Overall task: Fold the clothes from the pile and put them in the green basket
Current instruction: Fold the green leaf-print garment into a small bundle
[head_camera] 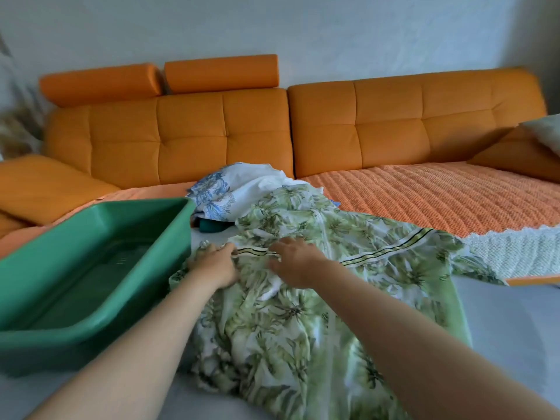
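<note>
A green leaf-print garment (291, 322) with a striped band lies spread and rumpled in front of me. My left hand (213, 263) grips its fabric at the left end of the striped band. My right hand (295, 262) lies on the cloth just to the right, fingers curled into the folds. Behind the garment sits the pile (239, 192), topped by a white piece with blue print and a dark teal item underneath. The green basket (91, 268) stands at the left, with nothing visible inside.
An orange sofa back (303, 125) runs across the far side. An orange quilted cover with a white lace edge (439, 201) lies at the right. Orange cushions (45, 189) sit at the left. A pale pillow (545, 131) rests at the far right.
</note>
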